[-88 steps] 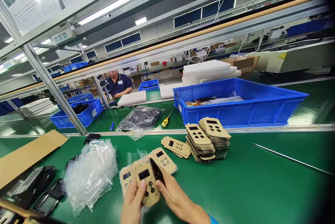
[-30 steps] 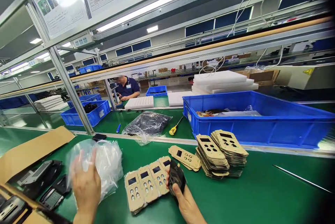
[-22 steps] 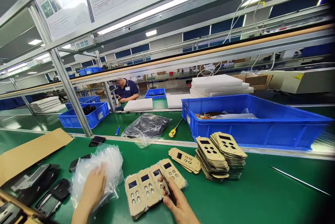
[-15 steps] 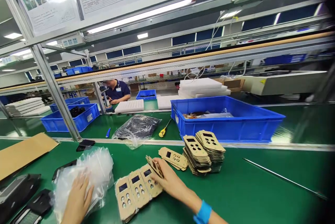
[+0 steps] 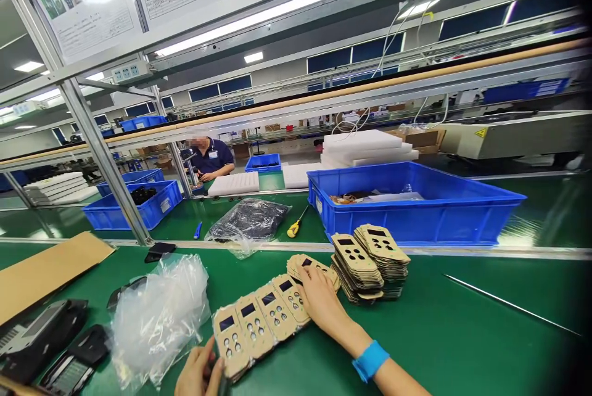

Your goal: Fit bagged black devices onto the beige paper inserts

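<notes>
Right hand (image 5: 319, 300) lies spread, palm down, on a small loose pile of tan keypad overlay sheets (image 5: 311, 266), just beside the taller twin stack of the same sheets (image 5: 370, 257). Left hand (image 5: 197, 374) pinches the near end of a fanned row of tan keypad overlays (image 5: 261, 322) on the green conveyor belt (image 5: 439, 334). Crumpled clear plastic bags (image 5: 157, 316) lie just beside that row.

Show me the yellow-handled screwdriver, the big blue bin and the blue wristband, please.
yellow-handled screwdriver (image 5: 293, 230), head view, on its yellow handle.
big blue bin (image 5: 419, 218), head view, on its front wall.
blue wristband (image 5: 370, 360), head view, on the band's middle.
</notes>
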Tool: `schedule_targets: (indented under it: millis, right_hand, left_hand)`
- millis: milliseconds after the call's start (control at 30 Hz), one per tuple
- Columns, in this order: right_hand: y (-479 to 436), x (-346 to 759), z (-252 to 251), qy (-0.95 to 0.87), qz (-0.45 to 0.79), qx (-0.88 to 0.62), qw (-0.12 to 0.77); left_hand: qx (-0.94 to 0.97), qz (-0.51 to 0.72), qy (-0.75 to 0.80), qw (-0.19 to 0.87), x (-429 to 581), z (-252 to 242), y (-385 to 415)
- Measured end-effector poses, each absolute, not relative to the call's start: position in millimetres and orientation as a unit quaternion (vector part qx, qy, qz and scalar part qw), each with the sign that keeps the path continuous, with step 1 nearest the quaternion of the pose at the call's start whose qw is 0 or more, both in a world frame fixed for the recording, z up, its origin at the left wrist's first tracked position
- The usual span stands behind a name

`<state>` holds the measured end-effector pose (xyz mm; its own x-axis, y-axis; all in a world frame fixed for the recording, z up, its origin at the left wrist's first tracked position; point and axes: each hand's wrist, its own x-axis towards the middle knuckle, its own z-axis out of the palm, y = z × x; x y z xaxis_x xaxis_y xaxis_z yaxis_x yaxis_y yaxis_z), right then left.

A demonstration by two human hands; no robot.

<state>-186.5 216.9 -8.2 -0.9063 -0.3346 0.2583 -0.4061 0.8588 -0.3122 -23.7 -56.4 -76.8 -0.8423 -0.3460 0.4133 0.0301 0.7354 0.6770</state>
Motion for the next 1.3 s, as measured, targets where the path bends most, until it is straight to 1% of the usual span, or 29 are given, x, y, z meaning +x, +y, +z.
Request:
schedule_targets:
  millis: [167, 367, 533, 633, 767, 900, 1033, 1233, 1300]
  right_hand:
    - [216.6, -161.8, -20.9, -0.951, 0.206, 0.215, 0.08]
    - [220.6, -166.2, -40.5, -0.922, 0.292, 0.23, 0.105]
    - [222.8, -167.3, -37.7, -0.871, 0.388, 0.268, 0.137]
    - [221.8, -165.1, -31.3, -0.831, 0.463, 0.279, 0.13]
    - [219.0, -166.1, -29.0, -0.783, 0.56, 0.26, 0.079]
    - [221.3, -174.6, -34.6, -0.728, 0.652, 0.208, 0.027]
    - [228.4, -177.1, -32.7, -0.649, 0.743, 0.157, -0.033]
    - [226.1, -160.1, -16.6, -0.525, 0.824, 0.124, -0.172]
    - [221.3, -155.7, -15.5, -0.481, 0.842, 0.118, -0.215]
  left_hand:
    - [0.125, -0.356, -0.893, 0.245, -25.6, -73.3, -37.8]
    - [0.144, -0.398, -0.873, 0.243, -21.8, -66.7, -33.8]
    - [0.153, -0.355, -0.891, 0.24, -19.9, -68.3, -28.6]
    - [0.159, -0.331, -0.898, 0.241, -19.0, -70.3, -27.3]
    - [0.16, -0.33, -0.9, 0.236, -17.7, -69.7, -27.6]
    - [0.163, -0.344, -0.895, 0.232, -16.4, -62.6, -26.0]
    - [0.156, -0.328, -0.902, 0.234, -18.6, -51.7, -27.9]
    - [0.121, -0.36, -0.91, 0.169, -29.6, -43.1, -36.0]
    - [0.114, -0.347, -0.915, 0.172, -32.8, -44.3, -35.4]
